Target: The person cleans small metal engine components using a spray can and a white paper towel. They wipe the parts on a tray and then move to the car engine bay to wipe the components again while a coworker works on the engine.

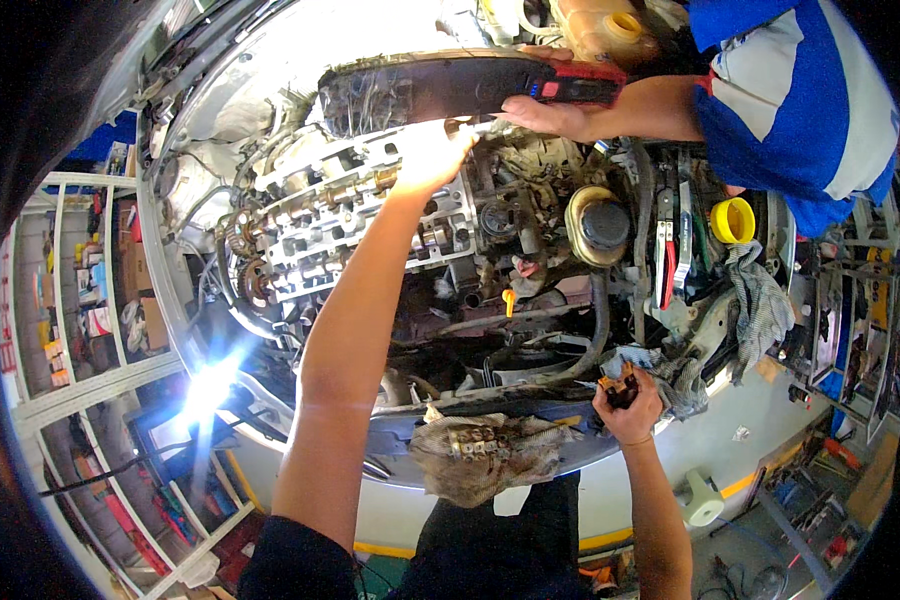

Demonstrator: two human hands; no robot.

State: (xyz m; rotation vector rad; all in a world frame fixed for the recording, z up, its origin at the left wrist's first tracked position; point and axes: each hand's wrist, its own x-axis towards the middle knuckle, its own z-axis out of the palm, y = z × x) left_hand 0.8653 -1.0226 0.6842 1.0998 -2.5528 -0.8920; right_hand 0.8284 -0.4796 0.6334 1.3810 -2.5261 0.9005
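Note:
My left hand (436, 158) reaches over the engine's cylinder head (355, 215), to its far right end. Strong light washes the hand out; its fingers are drawn together, and what they pinch is too small and bright to name. Just beyond it, a co-worker's hand (560, 118) holds a long black and red work light (430, 88) over the engine. My right hand (630, 408) is closed round a small orange and dark brown part (620, 388) at the near right edge of the engine bay. Camshafts (315, 220) lie exposed along the cylinder head.
On the near edge, a dirty rag (450, 478) carries several small metal pieces (482, 441). Red-handled pliers (667, 270), a yellow cap (733, 220) and a grey cloth (760, 300) lie at the right. A bright lamp (208, 392) shines at the left. A round black-capped reservoir (604, 226) stands up.

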